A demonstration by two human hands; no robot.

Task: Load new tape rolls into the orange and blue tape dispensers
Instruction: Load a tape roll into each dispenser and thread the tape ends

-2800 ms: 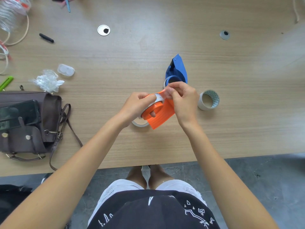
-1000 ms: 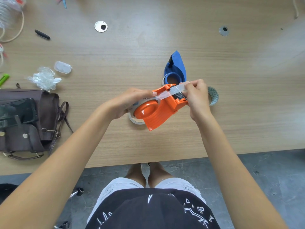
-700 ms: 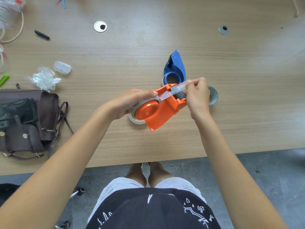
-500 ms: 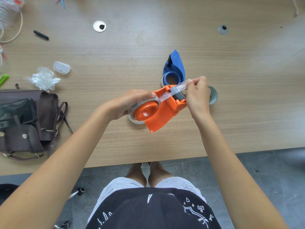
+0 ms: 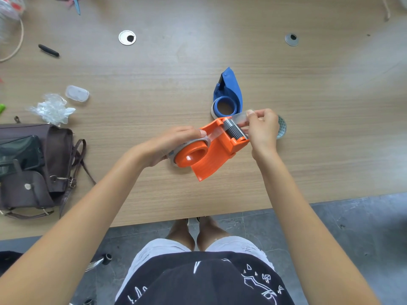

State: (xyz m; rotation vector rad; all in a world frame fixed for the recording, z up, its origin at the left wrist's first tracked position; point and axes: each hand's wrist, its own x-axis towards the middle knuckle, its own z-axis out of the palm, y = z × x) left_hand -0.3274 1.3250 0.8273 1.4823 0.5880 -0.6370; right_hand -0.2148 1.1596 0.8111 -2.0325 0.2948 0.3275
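— Orange dispenser (image 5: 217, 150): where is it sitting?
— Above the bench (image 5: 154, 89); the left hand (image 5: 169, 143) is gripping its roll end, the right hand (image 5: 262, 130) is pinching the clear tape strip (image 5: 239, 117) over the roller.
— And the blue dispenser (image 5: 229, 93)?
— Lying just behind.

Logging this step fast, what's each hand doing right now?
Left hand: grips the orange plastic tape dispenser at its roll.
Right hand: fingers pinch the clear tape strip.

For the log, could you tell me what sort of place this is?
Probably an office or workshop desk: a long wood-grain laminate table with round metal cable grommets, over grey stone floor tiles.
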